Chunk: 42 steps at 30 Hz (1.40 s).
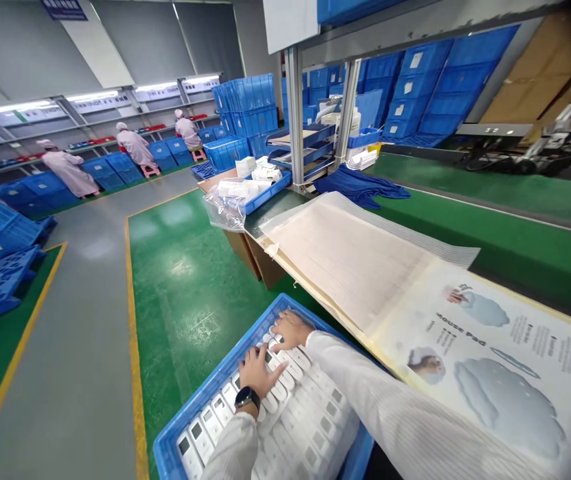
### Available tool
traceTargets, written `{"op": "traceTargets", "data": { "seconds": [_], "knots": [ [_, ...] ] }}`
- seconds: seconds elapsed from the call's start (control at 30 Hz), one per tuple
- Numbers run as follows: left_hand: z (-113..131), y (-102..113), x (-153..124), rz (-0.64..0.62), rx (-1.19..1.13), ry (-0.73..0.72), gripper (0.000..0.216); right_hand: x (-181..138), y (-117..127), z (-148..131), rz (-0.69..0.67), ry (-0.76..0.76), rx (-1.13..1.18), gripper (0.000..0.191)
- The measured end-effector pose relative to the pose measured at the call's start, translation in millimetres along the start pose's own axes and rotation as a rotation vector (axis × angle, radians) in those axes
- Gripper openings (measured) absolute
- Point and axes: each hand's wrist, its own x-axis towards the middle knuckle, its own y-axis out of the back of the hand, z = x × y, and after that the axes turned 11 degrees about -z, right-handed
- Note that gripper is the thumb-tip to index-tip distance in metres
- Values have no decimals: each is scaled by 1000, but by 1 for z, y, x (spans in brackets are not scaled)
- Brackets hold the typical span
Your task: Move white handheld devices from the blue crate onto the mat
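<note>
- A blue plastic crate (pixel 192 408) packed with rows of white handheld devices with small screens (pixel 310 427) sits low, just beside the workbench edge.
- The left hand (pixel 255 370) lies spread on the rows. The right hand (pixel 290 330) curls into them; I cannot tell whether it grips one.
- Tugging one device could tip its tight-packed neighbours.
- The right sleeve could snag the overhanging printed white sheet (pixel 490 360).
- The crate's far rim is close ahead of the fingers, and the green floor (pixel 185 287) gives room to the left.

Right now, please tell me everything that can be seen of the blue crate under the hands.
The crate is a shallow rectangular blue tray, plastic by its look, with a thick raised rim. It sits low beside the table, over the green floor, turned cornerwise to the view; what bears it is hidden. Rows of small white devices with dark windows fill it. The left hand and right hand lie on the devices near its far corner.
</note>
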Motion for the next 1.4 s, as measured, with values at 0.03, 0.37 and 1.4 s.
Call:
{"op": "traceTargets", "data": {
  "seconds": [0.03, 0.37, 1.4],
  "knots": [
    [0, 2, 2, -7, 2, -7, 82, 0, -1, 0, -4, -12, 1, 71],
    [-36, 13, 19, -201, -126, -120, 82, -9, -3, -11, -11, -37, -11, 68],
    [-46, 10, 12, -243, -49, -88, 76, -26, -7, -7, -127, 12, 58, 69]
  ]
}}
